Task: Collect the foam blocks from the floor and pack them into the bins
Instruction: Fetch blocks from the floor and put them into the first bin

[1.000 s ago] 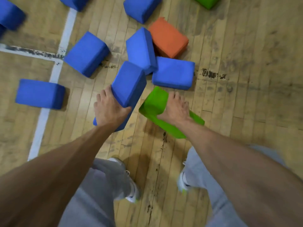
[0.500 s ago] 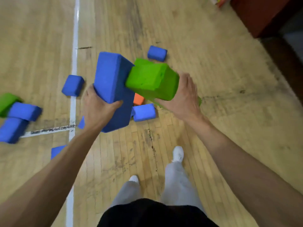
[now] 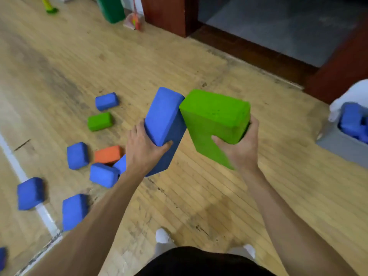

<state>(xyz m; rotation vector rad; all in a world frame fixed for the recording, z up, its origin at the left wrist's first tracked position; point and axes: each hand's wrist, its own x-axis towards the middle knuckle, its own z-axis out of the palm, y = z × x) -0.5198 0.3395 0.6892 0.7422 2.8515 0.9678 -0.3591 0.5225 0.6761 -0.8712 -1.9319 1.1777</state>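
Note:
My left hand grips a large blue foam block, held up at chest height and tilted. My right hand grips a large green foam block, whose top corner touches the blue one. On the floor to the left lie several blue blocks, such as one farther off and one near my left forearm, plus a green block and an orange block. A grey bin at the right edge holds blue blocks.
A white floor line runs along the left. A dark red door frame and a raised threshold border the floor at the back. A green container stands at the far wall. My feet are below.
I have stood up with both blocks lifted off the floor, and my view has swung to the right. The door threshold and the grey bin have come into view.

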